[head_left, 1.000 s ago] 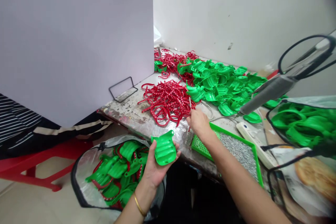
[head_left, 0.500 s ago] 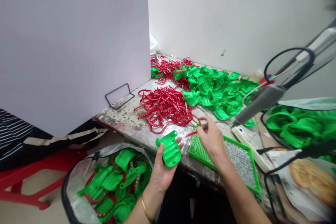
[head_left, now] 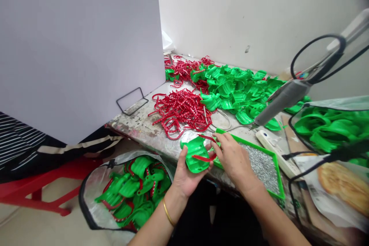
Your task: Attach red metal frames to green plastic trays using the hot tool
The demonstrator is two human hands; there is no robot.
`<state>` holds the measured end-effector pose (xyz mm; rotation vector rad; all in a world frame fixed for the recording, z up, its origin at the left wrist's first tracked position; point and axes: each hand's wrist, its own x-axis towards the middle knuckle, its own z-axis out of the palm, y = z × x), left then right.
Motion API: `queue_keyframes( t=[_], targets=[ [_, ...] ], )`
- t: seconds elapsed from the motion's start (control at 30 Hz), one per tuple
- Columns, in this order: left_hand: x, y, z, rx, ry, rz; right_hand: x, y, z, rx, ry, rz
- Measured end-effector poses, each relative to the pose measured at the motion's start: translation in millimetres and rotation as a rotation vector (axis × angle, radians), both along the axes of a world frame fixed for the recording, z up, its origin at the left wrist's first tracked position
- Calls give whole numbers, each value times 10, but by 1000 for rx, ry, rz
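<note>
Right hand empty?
No, the right hand holds a red plastic strip over the green plastic impression tray in the left hand.

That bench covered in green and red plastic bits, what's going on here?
A person holds a ridged green plastic piece in their left hand, while the fingers of their right hand hold a red strip against it. Loose red strips and green pieces lie heaped on the worn bench, and a foil-lined bag on the floor holds green pieces with red parts.
</note>
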<state>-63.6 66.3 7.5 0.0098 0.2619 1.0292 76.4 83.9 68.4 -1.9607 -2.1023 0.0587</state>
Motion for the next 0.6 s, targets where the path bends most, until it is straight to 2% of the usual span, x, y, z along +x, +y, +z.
queue_keyframes(
  t=[0.17, 0.43, 0.53, 0.6],
  targets=[
    [12, -38, -31, 73, 93, -70, 66, -30, 54, 4, -8, 38],
    [-24, -93, -50, 135, 258, -83, 188, -84, 43, -37, -10, 76],
    [-54, -108, -84, 124, 275, -51, 238, -155, -14, 33, 131, 9],
    [-66, -121, -112, 127, 269, -30, 228, -221, -75, 53, 307, -50]
  ],
)
